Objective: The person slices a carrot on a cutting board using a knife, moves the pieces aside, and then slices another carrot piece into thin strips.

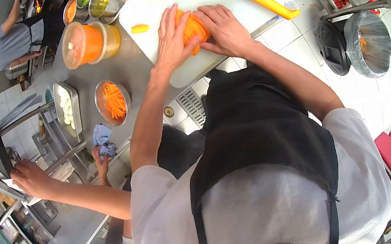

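Observation:
My left hand [172,40] and my right hand [225,30] are closed around the two sides of a bunch of carrot slices [194,29], which they press together on a white cutting board [148,5]. Part of the bunch is hidden under my fingers. A small carrot piece [140,29] lies on the board to the left of my left hand. Beyond my right hand, a large knife with a yellow handle [268,2] rests across the board's right side.
A metal bowl of carrot sticks [114,102] stands on the steel counter [137,72], near lidded tubs [82,43] and a tray of pale, round pieces [67,109]. Another person's hand [102,162] holds a blue cloth [103,138] at the counter edge. A lined bin [370,52] stands right.

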Motion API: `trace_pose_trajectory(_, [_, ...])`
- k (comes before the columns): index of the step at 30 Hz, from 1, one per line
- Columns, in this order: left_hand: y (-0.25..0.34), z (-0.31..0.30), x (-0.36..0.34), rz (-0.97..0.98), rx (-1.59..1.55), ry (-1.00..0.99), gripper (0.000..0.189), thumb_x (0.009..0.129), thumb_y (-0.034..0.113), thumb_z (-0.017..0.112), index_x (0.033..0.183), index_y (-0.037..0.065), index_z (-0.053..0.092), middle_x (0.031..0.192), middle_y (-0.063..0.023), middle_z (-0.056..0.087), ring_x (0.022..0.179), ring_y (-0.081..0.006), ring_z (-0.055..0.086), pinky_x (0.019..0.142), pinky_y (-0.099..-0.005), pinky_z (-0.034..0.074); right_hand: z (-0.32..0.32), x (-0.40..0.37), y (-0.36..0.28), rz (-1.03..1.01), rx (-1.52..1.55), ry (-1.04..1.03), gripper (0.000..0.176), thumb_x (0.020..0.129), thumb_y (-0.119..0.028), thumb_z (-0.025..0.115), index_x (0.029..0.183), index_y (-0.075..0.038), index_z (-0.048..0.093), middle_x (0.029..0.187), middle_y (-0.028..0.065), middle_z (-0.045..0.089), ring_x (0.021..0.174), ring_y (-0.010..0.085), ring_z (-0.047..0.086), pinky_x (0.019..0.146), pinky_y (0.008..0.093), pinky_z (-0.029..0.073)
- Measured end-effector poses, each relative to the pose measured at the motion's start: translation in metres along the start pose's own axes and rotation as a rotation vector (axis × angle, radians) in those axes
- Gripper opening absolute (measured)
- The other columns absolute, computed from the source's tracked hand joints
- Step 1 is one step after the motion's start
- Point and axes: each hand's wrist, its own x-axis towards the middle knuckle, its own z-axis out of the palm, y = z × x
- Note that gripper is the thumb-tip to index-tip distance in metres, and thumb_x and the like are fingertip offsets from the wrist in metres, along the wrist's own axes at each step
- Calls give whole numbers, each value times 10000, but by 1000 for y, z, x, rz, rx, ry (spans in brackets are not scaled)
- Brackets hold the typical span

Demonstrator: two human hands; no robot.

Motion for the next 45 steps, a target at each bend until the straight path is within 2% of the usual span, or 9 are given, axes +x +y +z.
trace_pose_trajectory(14, [5,2,4,9,76,-8,745,851,473,733,1422,45,521,1523,-152,443,1438,-425,345,1158,-553,301,4,8,-6,57,-48,-54,785,804,-221,778,1455,26,416,1437,215,487,1363,394,452,1184,494,346])
trace_pose_trajectory(17, [11,-3,6,-10,1,18,739,832,412,766,1433,61,515,1543,-140,434,1462,-410,331,1164,-542,300,-5,-2,-6,96,115,-7,773,814,-190,774,1463,21,413,1462,221,471,1360,406,443,1162,505,363])
trace_pose_trajectory(20, [21,-8,11,-24,64,-22,760,818,483,778,1411,69,544,1502,-147,457,1437,-416,347,1138,-578,299,-34,-6,-3,97,-24,38,677,787,-97,742,1390,24,458,1262,234,556,1183,413,557,1004,507,480])
trace_pose_trajectory(23, [23,-4,8,-34,85,-46,727,844,429,770,1447,113,515,1515,-143,448,1455,-406,337,1150,-548,307,-46,-1,0,322,95,-208,654,805,-72,709,1407,-13,462,1151,217,573,1071,412,608,891,491,534])
trace_pose_trajectory(24, [24,-4,7,-36,75,-43,730,849,428,765,1455,115,507,1519,-140,444,1456,-405,335,1151,-549,301,-40,-2,4,259,39,-154,587,820,-62,685,1371,-24,487,1070,205,584,965,404,641,790,483,557])
trace_pose_trajectory(33, [34,0,3,-53,129,-26,751,889,428,719,1500,84,450,1554,-141,415,1463,-393,321,1144,-566,268,-15,1,2,273,-14,-97,376,830,-73,639,1194,-6,578,989,198,626,905,395,663,782,490,557])
trace_pose_trajectory(39, [33,2,1,-52,136,-21,775,920,521,660,1514,73,443,1599,-141,380,1492,-378,295,1149,-620,245,-39,7,3,254,-35,-147,504,797,-59,661,1290,-20,562,1044,209,621,987,406,643,799,491,557])
trace_pose_trajectory(40, [34,3,2,-71,168,-38,779,928,534,645,1517,69,439,1606,-138,373,1503,-375,283,1157,-621,241,-42,10,2,253,-6,-182,603,788,-43,669,1375,-42,530,1197,231,605,1139,414,598,901,490,536])
trace_pose_trajectory(45, [27,7,-1,-83,145,-64,756,968,539,576,1530,58,420,1635,-157,331,1534,-370,241,1184,-622,225,-22,5,16,-36,22,-203,748,796,-83,706,1488,-49,423,1505,249,444,1353,428,464,1137,513,365])
